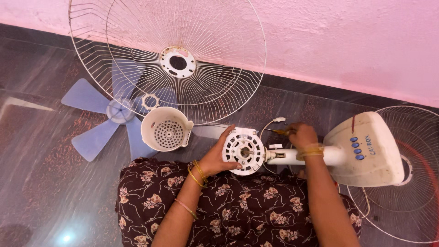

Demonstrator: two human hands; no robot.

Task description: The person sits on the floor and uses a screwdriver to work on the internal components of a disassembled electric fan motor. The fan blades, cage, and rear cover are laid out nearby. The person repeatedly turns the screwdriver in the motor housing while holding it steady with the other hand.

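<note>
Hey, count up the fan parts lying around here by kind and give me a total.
Wire fan guards: 2
Blue fan blade: 1
White motor cover cup: 1
Motor housing on the fan stand: 1
Base with blue buttons: 1
Total: 6

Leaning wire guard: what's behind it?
Through the wire guard show the pink wall, dark floor and part of the blue fan blade. The guard's white centre ring covers the wall behind it.
</note>
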